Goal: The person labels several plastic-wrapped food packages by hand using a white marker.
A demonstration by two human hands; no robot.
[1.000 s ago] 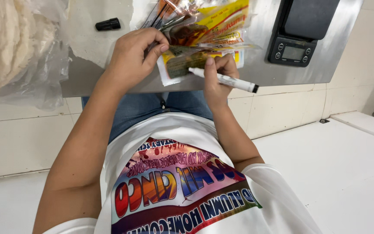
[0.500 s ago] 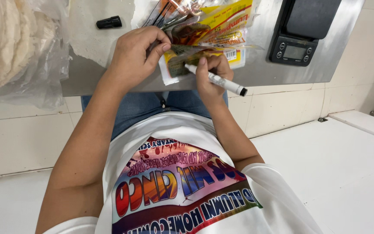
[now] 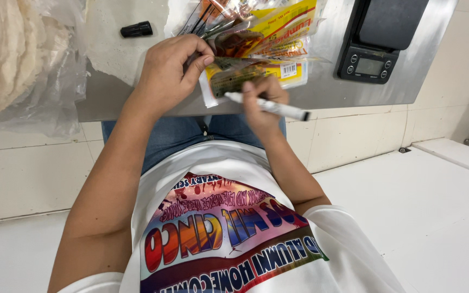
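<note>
Packets (image 3: 256, 51) fanned on steel counter (image 3: 327, 92), left hand (image 3: 172, 73) pinching them, right hand (image 3: 264, 97) just below gripping white marker (image 3: 275, 107)

Yellow and red printed packets (image 3: 261, 40) lie fanned on the grey steel bench (image 3: 327, 89). Right of them sits a black scale (image 3: 378, 46); left, a black cap (image 3: 136, 29). The marker (image 3: 270, 106) is white, black-ended.
</note>
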